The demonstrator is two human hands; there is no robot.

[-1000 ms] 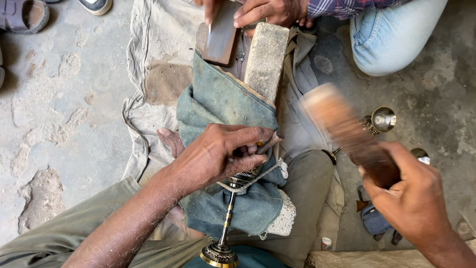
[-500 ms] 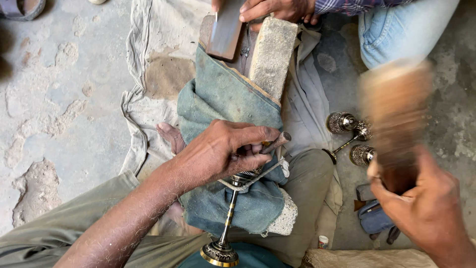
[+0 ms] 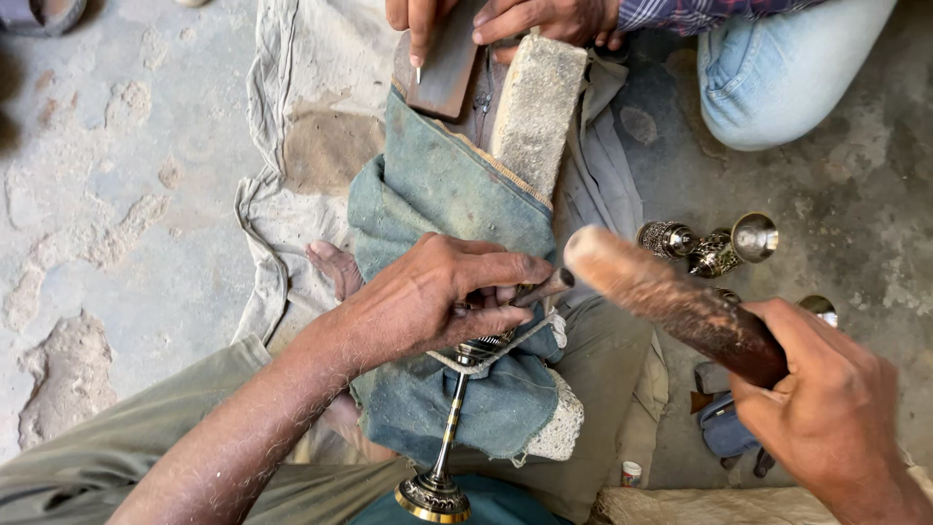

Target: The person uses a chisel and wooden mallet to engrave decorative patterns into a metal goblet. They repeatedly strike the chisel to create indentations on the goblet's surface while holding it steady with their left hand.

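Note:
My left hand [image 3: 437, 297] grips a small metal chisel [image 3: 546, 286] and presses down on the bowl of a patterned brass goblet [image 3: 449, 437]. The goblet lies on a blue-green cloth [image 3: 437, 185] draped over a stone block. My right hand [image 3: 826, 408] is closed around a thick brown wooden mallet [image 3: 671, 299], whose rounded head sits right at the chisel's end.
Another person crouches at the top, both hands [image 3: 505, 17] on a dark flat slab [image 3: 442, 68] beside a rough stone block [image 3: 539, 102]. Several small metal goblets [image 3: 714, 243] lie on the concrete floor at right. A pale cloth [image 3: 311, 146] covers the ground.
The mallet rose up to the right, then swung down to the left, and now its head is at the chisel. My left hand stayed in place.

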